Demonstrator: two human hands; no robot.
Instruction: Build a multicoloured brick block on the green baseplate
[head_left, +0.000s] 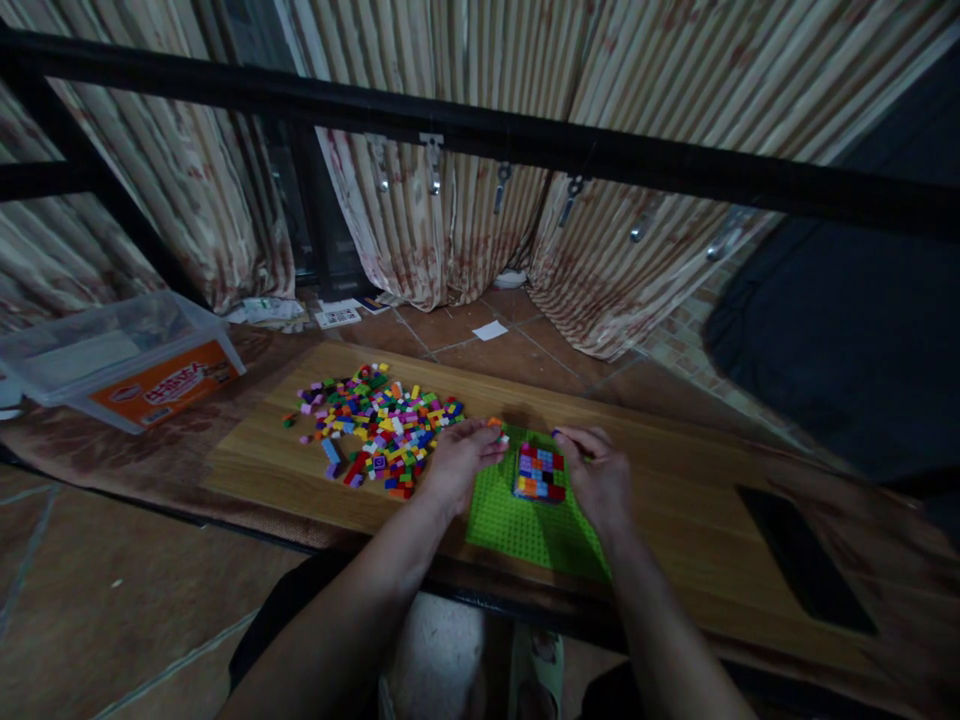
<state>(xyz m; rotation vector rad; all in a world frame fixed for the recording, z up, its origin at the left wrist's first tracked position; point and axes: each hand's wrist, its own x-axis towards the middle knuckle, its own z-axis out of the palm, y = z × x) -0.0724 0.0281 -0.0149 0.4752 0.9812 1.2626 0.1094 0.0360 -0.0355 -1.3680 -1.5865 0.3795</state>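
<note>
A green studded baseplate [517, 530] lies on the wooden board, and a small block of many-coloured toy bricks [538, 472] stands on it. My left hand [463, 455] is over the plate's left edge, its fingers closed on a few small toy bricks [498, 432], orange and whitish. On the other side, my right hand [598, 475] hovers by the built block's right side. Its thumb and forefinger pinch a small dark, bluish-purple brick [556, 434]. To the left of my left hand spreads a pile of loose toy bricks [390, 420] in mixed colours.
A clear plastic box [169, 345] with an orange label stands at the far left. A flat black slab [806, 555] lies on the right part of the wooden board [690, 520]. Behind are a black metal rail [480, 125], striped curtains [465, 230] and papers on the tiled floor.
</note>
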